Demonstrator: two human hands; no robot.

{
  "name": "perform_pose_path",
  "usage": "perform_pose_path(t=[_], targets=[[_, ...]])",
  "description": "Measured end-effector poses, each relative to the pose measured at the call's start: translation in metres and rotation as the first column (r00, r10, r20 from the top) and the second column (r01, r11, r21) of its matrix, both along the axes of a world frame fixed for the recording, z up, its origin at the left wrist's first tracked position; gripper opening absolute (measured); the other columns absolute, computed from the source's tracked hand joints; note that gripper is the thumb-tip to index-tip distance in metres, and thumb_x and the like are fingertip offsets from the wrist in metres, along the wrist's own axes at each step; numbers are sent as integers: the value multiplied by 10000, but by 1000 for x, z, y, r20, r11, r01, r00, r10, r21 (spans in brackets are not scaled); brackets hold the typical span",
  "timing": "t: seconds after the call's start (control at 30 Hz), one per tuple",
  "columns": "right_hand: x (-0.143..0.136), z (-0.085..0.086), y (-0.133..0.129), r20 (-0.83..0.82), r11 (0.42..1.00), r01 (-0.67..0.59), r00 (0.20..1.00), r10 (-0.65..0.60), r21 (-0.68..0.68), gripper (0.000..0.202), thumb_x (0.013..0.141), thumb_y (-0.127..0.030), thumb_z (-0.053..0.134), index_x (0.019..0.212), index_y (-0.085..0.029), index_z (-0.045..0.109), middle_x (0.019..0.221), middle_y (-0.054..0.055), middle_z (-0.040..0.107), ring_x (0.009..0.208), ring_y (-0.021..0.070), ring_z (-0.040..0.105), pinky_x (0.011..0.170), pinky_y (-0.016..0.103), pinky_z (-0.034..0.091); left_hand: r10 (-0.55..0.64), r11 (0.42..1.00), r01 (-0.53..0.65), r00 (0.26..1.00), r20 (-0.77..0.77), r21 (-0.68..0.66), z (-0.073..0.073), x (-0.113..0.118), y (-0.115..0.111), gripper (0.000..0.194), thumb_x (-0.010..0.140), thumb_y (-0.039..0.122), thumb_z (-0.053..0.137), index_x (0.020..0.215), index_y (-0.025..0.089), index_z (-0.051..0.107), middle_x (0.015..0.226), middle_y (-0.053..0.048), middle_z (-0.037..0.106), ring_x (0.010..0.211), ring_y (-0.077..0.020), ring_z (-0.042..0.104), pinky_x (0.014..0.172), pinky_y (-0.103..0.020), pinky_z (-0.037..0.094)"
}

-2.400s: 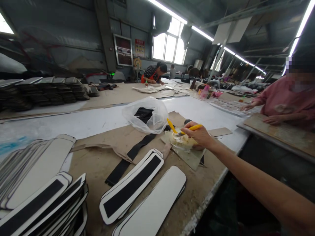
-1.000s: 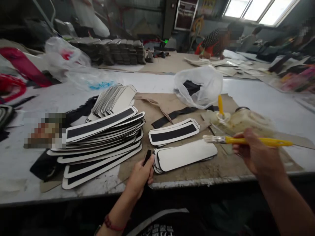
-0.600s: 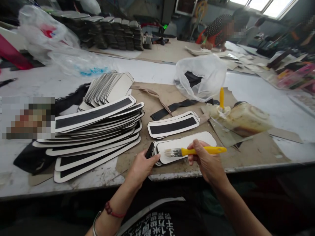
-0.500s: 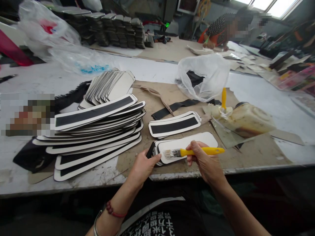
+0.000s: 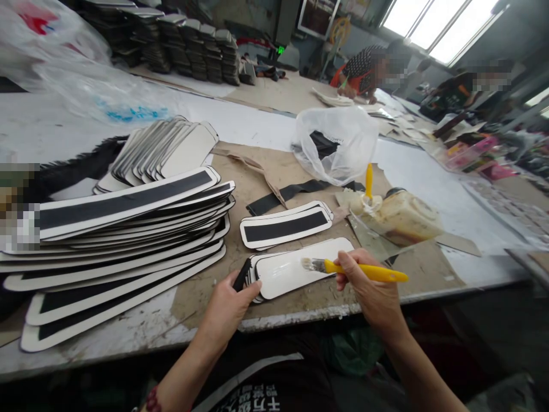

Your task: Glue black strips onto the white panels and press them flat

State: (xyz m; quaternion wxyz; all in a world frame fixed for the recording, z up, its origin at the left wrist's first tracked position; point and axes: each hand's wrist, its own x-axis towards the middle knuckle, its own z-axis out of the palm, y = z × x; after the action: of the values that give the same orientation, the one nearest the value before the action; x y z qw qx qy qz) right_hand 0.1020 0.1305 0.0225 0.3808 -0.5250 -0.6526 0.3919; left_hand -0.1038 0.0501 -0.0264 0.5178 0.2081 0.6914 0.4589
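White board (image 5: 295, 278), one, uppermost of a low pile, under the brush near the front edge of the bench (image 5: 150, 320).
Right hand (image 5: 371, 283): grip closed around the handle of a yellow brush (image 5: 381, 273), bristles on the board's upper face near its middle; wet sheen on the left part. Left hand (image 5: 229, 297): grip closed on a black strip (image 5: 243, 274), thumb at the board's left end, seemingly steadying it. Just beyond: black-striped board (image 5: 286, 227), lying on brown paper (image 5: 225, 252). Right rear: cloudy jug (image 5: 412, 217), second yellow handle (image 5: 369, 180) upright beside it. Handling notes, by judgement: long, level strokes out to the right end; thin, even coat, sparing at the rim, lest liquid run onto the boards beneath; thumb clear of the wet area; strip clear of the bristles.
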Motion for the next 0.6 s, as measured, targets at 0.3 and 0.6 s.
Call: perform_pose_path(t=[0.3, 0.6], targets=[[-15, -9, -5, 135, 983, -113, 986, 94, 144, 319, 875, -323, 538, 586, -187, 546, 642, 13, 529, 681, 148, 532, 666, 287, 416, -14, 1000, 14, 999, -43, -6, -2, -2, -1, 393, 617, 408, 690, 879, 121, 629, 734, -27, 649, 674, -162, 564, 572, -217, 410], [55, -1, 37, 396, 896, -87, 912, -103, 435, 231, 869, -267, 543, 660, -176, 579, 661, 15, 522, 653, 139, 493, 631, 278, 390, 34, 992, -37, 999, -21, -120, -4, 0, 2, 585, 556, 466, 691, 990, 90, 583, 750, -45, 653, 689, -187, 576, 579, -243, 419]])
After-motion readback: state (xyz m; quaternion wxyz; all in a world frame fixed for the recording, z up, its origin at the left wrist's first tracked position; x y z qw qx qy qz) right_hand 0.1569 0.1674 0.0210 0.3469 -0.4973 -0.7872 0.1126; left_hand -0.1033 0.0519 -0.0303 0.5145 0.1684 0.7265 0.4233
